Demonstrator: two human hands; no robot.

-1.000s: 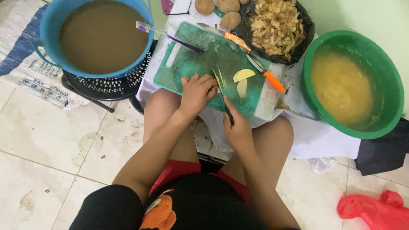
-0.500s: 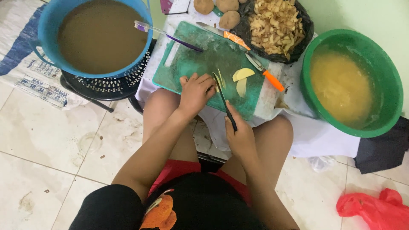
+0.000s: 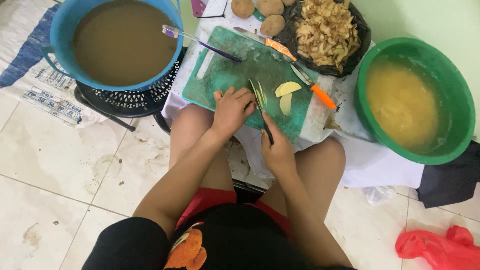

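1. A green basin is sitting at the right, holding cloudy yellow water, while a blue basin of brown water is resting on a black perforated stool at the left.
2. A green cutting board is lying across a white cloth between the two basins, just above the person's knees.
3. A black bag of pale peelings is standing behind the board, with whole brown potatoes beside it.
4. The left hand is pressing down, fingers curled, on the potato piece being cut near the board's front edge, and thin slices are standing on edge against the blade.
5. The right hand is clenching the dark handle of a knife, its blade pointing away into the slices.
6. Two more cut potato pieces are lying loose on the board, just right of the blade.
7. An orange-handled peeler, an orange-handled knife and a purple toothbrush are lying along the board's far side.
8. The piece is looking firm but wet and starchy, so it is likely slippery and light; it is best pinned from above with curled fingertips, well back from the edge, flat face down.
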